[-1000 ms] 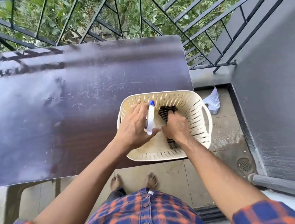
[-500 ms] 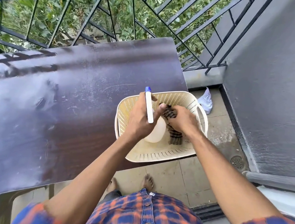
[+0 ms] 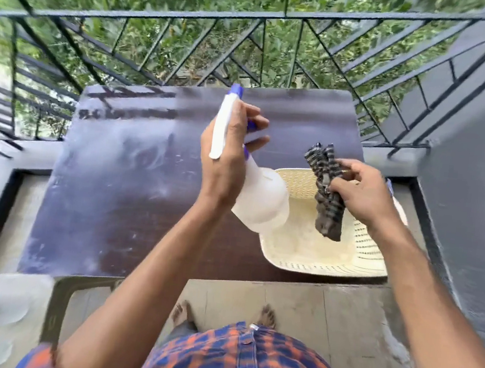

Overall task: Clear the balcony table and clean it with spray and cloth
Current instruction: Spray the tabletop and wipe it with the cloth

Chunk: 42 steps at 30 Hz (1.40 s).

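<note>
Spray bottle [image 3: 260, 204] up over the counter [image 3: 119, 194], left hand [image 3: 225, 163] grip wrapped round its neck; light rigid plastic, likely slick. Cloth [image 3: 328, 205] soft, limp, pinched in right hand [image 3: 358, 194] grip above the basket [image 3: 369, 255]. Basket sits at counter's near right edge; open room left, railing [image 3: 193, 18] close beyond.

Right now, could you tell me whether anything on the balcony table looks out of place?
Yes: the cream perforated basket sits at the table's near right corner, jutting past the front edge. The dark tabletop is smeared with whitish dust.
</note>
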Motion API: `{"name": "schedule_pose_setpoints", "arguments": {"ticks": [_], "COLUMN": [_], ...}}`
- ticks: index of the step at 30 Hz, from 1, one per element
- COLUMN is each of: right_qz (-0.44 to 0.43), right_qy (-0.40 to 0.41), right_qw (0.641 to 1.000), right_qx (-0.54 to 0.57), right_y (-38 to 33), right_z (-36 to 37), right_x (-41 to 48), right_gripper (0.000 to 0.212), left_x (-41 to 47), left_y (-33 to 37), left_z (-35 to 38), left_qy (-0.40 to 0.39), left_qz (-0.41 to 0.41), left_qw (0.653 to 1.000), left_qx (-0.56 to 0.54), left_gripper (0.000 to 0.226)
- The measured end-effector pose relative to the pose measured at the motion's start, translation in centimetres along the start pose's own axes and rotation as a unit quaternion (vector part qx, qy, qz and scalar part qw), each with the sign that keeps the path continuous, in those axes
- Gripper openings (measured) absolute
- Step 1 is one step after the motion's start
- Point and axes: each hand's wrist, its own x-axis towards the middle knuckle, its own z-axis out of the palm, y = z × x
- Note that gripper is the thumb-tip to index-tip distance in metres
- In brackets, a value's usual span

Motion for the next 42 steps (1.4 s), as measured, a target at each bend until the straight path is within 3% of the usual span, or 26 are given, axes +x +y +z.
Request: {"name": "schedule_pose_setpoints", "arguments": {"ticks": [4, 11, 14, 19, 24, 32, 37, 42], "right_qz": [-0.075, -0.148, -0.136, -0.075, -0.022, 0.017, 0.014, 0.003], "right_qy": [-0.006, -0.066, -0.092, -0.122, -0.068, -0.021, -0.027, -0.064], "right_qw": [0.994, 0.974, 0.961, 0.953, 0.965, 0.978, 0.979, 0.98], "right_qx": [-0.079, -0.156, -0.222, -0.268, -0.252, -0.207, -0.201, -0.189], "right_y": [-5.3, -9.7, -8.2, -4.4, -2.0, -1.5, -1.3, -1.5], "right_z": [5.6, 19.4, 25.6, 31.9, 33.6, 33.9, 33.9, 34.6], "right_x": [-1.0, -2.9, -4.0, -7.0, -9.6, -12.0, -12.6, -12.8], "right_gripper": [0.052, 0.049, 0.045, 0.042, 0.04, 0.041, 0.037, 0.037], "left_x": [1.7, 0.6, -1.8, -7.5, -11.1, -12.8, -14.0, -15.2], "left_y": [2.6, 0.9, -1.7, -6.4, -8.8, -10.8, -11.0, -10.5], "left_z": [-7.7, -22.7, -29.1, -36.9, -39.8, -37.5, -38.8, -41.3], "left_qy": [0.04, 0.055, 0.037, -0.003, -0.033, -0.09, 0.016, 0.114], "left_qz": [-0.022, -0.112, -0.186, -0.304, -0.369, -0.43, -0.424, -0.4], "left_qw": [0.999, 0.99, 0.97, 0.93, 0.91, 0.872, 0.886, 0.883], "left_qx": [-0.021, 0.068, 0.154, 0.207, 0.184, 0.217, 0.189, 0.219], "left_gripper": [0.041, 0.048, 0.06, 0.054, 0.051, 0.057, 0.049, 0.058]}}
